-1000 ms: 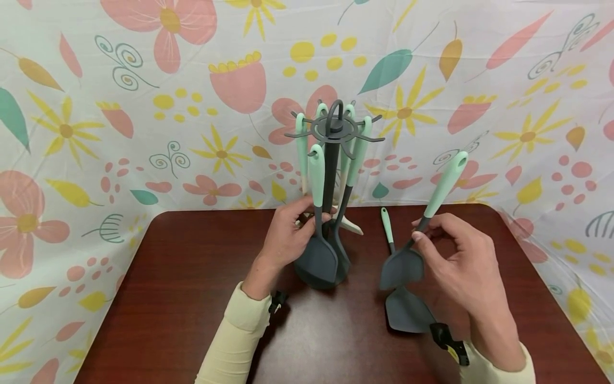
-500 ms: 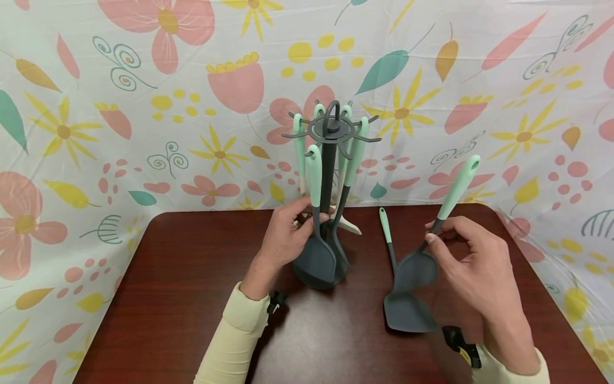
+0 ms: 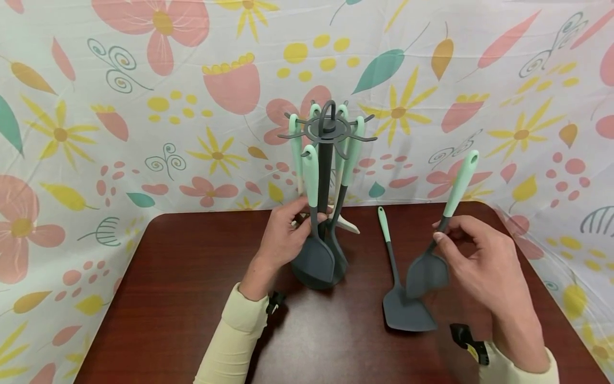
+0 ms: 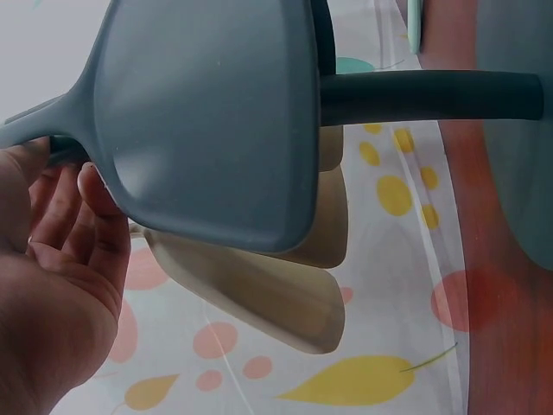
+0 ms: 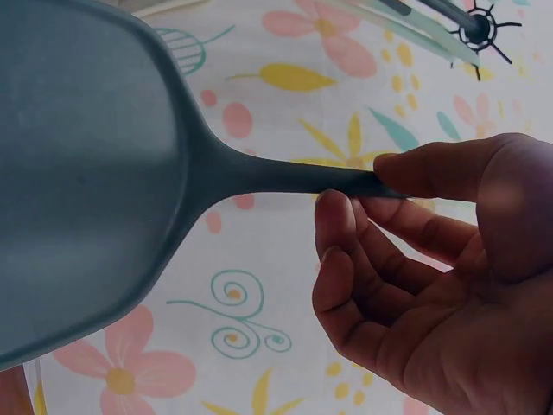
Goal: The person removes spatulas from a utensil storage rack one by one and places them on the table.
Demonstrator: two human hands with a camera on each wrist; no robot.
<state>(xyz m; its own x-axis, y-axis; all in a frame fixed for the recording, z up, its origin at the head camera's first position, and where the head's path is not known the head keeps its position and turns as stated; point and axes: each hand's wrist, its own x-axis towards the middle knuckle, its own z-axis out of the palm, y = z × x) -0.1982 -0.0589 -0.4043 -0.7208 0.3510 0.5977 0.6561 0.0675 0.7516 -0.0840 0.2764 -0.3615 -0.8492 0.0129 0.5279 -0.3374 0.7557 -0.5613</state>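
Observation:
My right hand point(image 3: 489, 272) pinches the dark neck of a spatula point(image 3: 427, 274) with a mint handle, between thumb and fingers. Its handle points up and its grey blade hangs down, overlapping a second spatula point(image 3: 408, 314) that lies on the table. The wide blade point(image 5: 82, 173) fills the left of the right wrist view. At the centre, my left hand point(image 3: 285, 229) grips the dark post of a utensil stand point(image 3: 328, 130) low down, its fingers partly hidden behind a hanging turner point(image 3: 316, 261). That turner's broad grey head point(image 4: 207, 130) is close in the left wrist view.
Several more mint-handled utensils hang from the stand's hooks; cream-coloured heads point(image 4: 259, 294) show behind the turner. The brown table point(image 3: 192, 298) ends at a flowered cloth point(image 3: 230, 160) just behind the stand.
My right hand has carried its spatula to the right, uncovering more of the spatula lying on the table. The left hand keeps its grip on the stand.

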